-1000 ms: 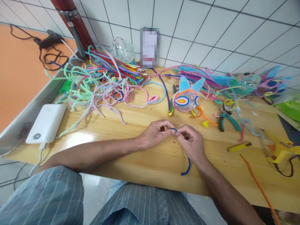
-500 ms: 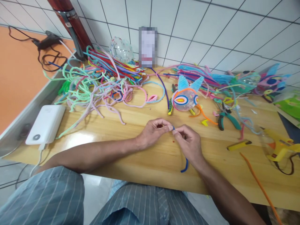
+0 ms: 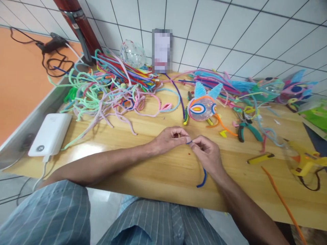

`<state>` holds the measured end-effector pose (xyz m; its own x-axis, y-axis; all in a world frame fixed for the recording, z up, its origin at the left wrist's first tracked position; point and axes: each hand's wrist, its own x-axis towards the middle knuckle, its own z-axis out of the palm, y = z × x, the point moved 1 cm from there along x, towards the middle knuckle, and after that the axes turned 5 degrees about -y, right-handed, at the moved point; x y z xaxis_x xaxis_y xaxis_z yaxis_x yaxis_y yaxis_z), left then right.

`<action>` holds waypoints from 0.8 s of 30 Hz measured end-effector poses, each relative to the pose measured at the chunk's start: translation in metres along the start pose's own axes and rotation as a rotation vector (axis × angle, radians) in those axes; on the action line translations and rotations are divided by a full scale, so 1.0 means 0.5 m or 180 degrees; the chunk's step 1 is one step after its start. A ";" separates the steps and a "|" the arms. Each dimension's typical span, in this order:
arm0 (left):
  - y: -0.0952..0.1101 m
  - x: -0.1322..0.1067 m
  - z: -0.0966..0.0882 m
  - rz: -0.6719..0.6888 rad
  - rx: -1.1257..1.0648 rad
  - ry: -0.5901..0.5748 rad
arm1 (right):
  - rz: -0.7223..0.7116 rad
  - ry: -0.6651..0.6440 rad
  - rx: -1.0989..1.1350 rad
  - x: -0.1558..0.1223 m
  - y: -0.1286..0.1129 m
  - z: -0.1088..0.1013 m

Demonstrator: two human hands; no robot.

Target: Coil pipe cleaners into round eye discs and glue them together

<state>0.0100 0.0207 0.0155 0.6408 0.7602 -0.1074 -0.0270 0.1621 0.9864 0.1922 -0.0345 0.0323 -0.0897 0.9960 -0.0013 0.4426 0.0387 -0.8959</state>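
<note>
A blue pipe cleaner (image 3: 204, 178) runs between my hands, its loose tail hanging below the right palm and curving left at the tip. My left hand (image 3: 174, 139) pinches one end between thumb and forefinger. Close beside it, my right hand (image 3: 206, 153) pinches the same pipe cleaner, and most of its middle stretch is hidden behind those fingers. Just beyond my hands sits a clear ball fish (image 3: 201, 110) with pale blue pipe-cleaner fins, an orange strip and layered oval eyes. A tiny red bit (image 3: 189, 153) lies on the wood under my fingers.
Tangled pipe cleaners (image 3: 89, 92) spread over the back left, near a white power bank (image 3: 50, 134). To the right are green-handled pliers (image 3: 247, 131), a yellow cutter (image 3: 260, 158), a yellow glue gun (image 3: 308, 160) and an orange pipe cleaner (image 3: 283, 204). A phone (image 3: 162, 51) leans on the wall.
My fingertips have shifted slightly, and the short blue piece between them now lies flatter instead of bent upward. My right hand has moved a little to the right.
</note>
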 end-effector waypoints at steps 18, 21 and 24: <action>-0.007 -0.015 0.020 0.0279 0.0206 0.0455 | 0.0153 0.0163 0.0307 -0.005 0.009 0.016; -0.015 -0.020 0.033 0.0256 -0.0087 0.0642 | 0.0033 0.0303 0.0284 -0.008 0.006 0.024; -0.020 -0.023 0.041 0.0180 -0.0347 0.0738 | -0.0008 0.0364 0.0255 -0.008 0.007 0.029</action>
<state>0.0184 -0.0027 0.0092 0.4432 0.8918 -0.0906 -0.1482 0.1726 0.9738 0.1814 -0.0397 0.0226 0.0137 0.9988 0.0476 0.3693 0.0392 -0.9285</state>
